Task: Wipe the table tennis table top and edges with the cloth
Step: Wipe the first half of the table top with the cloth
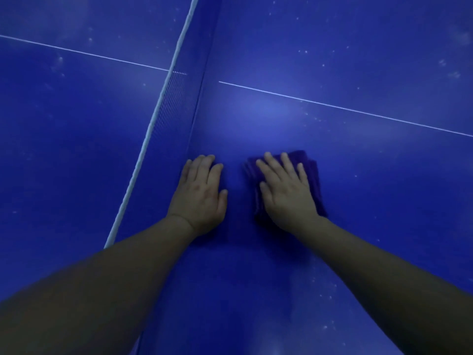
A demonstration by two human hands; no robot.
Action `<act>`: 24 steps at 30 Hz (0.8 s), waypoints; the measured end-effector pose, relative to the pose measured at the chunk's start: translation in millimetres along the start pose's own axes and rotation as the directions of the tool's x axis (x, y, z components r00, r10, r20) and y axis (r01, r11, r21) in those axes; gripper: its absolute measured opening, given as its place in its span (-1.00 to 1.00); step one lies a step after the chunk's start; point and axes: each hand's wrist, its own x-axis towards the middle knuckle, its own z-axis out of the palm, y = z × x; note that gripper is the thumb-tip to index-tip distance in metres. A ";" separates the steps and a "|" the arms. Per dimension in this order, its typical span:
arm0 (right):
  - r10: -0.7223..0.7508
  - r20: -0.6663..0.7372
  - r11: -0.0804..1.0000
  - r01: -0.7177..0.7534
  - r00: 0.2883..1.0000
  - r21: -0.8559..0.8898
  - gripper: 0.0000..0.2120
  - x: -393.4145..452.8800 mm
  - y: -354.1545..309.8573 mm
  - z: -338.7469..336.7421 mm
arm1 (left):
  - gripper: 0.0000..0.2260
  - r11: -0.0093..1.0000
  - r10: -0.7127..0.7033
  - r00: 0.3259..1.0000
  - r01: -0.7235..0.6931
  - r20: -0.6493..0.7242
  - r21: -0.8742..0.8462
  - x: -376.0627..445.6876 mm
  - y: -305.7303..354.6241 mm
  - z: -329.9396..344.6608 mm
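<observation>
The blue table tennis table top (332, 175) fills the head view. A folded purple cloth (311, 170) lies flat on it, just right of the middle. My right hand (286, 193) presses down on the cloth with straight, spread fingers. My left hand (202, 193) rests flat on the bare table surface, a hand's width left of the cloth and close to the foot of the net. Most of the cloth is hidden under my right palm.
The net (166, 116) with its white top band runs from the top middle down to the lower left. A thin white centre line (358, 111) crosses the table. Pale dust specks (325, 326) dot the surface at lower right and top right.
</observation>
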 end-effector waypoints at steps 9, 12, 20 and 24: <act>-0.161 0.017 0.987 0.161 0.987 0.015 -0.47 60.4 -28.8 -0.8 | -0.45 0.998 0.018 0.999 -0.021 0.034 0.067 14.0 3.5 4.8; -0.054 -0.027 0.998 0.055 0.998 0.033 -0.49 38.8 13.3 -6.5 | -0.44 0.998 0.016 0.999 -0.018 0.041 0.052 14.6 2.6 3.8; 0.126 -0.019 0.988 -0.124 0.992 0.088 -0.50 166.4 -24.1 -14.4 | -0.46 0.997 0.016 1.000 -0.017 0.016 0.070 14.6 0.9 7.8; -0.167 0.002 0.986 0.167 0.986 -0.012 -0.49 107.8 -11.9 -7.6 | -0.47 0.998 0.032 0.999 -0.031 -0.018 0.061 15.8 -0.4 9.1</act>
